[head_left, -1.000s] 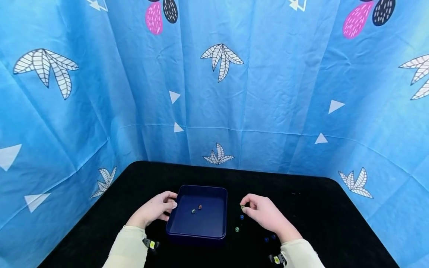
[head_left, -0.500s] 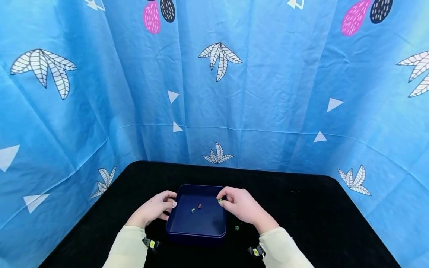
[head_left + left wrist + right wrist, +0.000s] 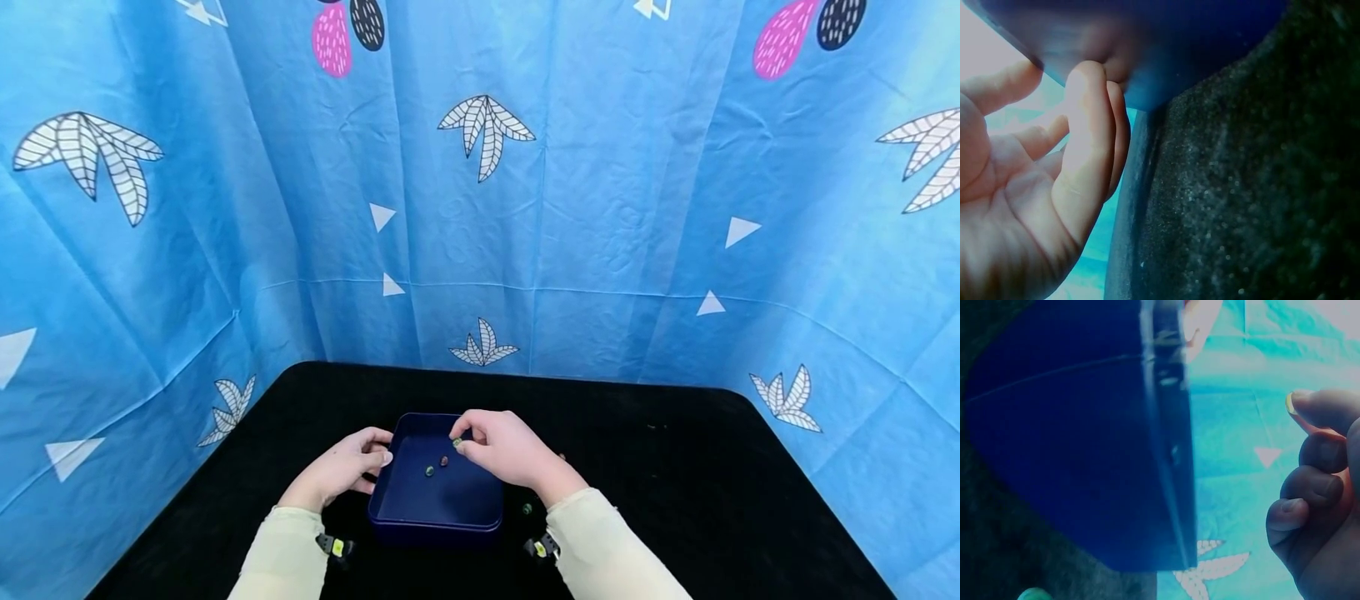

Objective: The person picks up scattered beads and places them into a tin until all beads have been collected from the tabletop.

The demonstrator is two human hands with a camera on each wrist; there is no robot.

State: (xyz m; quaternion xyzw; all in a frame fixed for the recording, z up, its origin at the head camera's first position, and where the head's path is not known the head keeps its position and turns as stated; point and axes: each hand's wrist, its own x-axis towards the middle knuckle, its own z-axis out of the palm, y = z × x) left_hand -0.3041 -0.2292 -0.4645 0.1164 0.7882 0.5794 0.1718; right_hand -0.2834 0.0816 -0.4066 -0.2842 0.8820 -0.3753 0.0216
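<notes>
Right hand [image 3: 504, 446]: swung left, from beside the square navy tray [image 3: 438, 504] — now above its far part.
Pinched green marble [image 3: 457, 442]: carried along, over the tray's inside.
Reddish marble [image 3: 562, 456]: uncovered — right of the wrist.

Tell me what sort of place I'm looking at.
Most likely a makeshift recording booth: a patterned blue curtain hangs behind and on both sides of a black table, and small wrist gadgets hint at filming. What lies beyond the curtain doesn't show.
</notes>
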